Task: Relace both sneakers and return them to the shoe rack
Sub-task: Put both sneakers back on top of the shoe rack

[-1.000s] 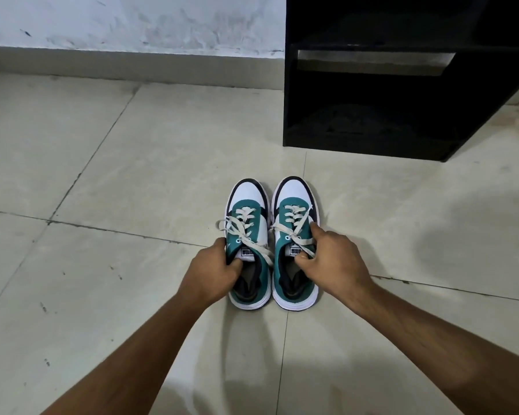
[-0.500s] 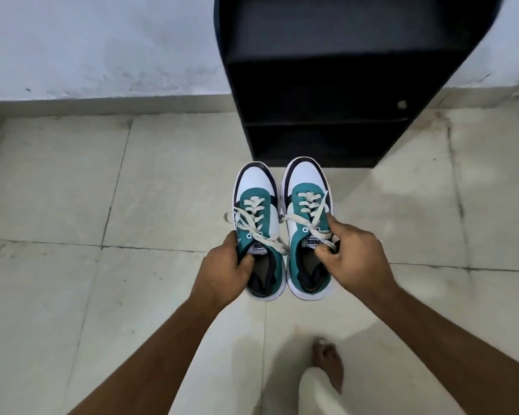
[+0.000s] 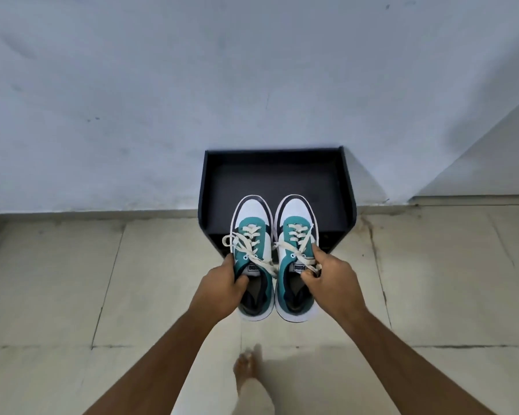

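Observation:
Two teal and white sneakers with cream laces hang side by side in the air, toes pointing away from me. My left hand point(image 3: 222, 284) grips the left sneaker point(image 3: 252, 232) by its tongue and collar. My right hand point(image 3: 330, 283) grips the right sneaker point(image 3: 297, 229) the same way, pinching its laces too. The toes of both shoes overlap the front edge of the black shoe rack point(image 3: 276, 175), seen from above against the wall. Its top shelf holds nothing.
A pale blue-grey wall point(image 3: 192, 85) stands behind the rack, with a corner at the right. Beige floor tiles point(image 3: 72, 280) spread all around. My bare foot and a light trouser leg point(image 3: 247, 372) are below the shoes.
Both sneakers have been lifted off the floor and carried toward the rack. The view has risen, so the rack now appears from above, and my foot has stepped forward.

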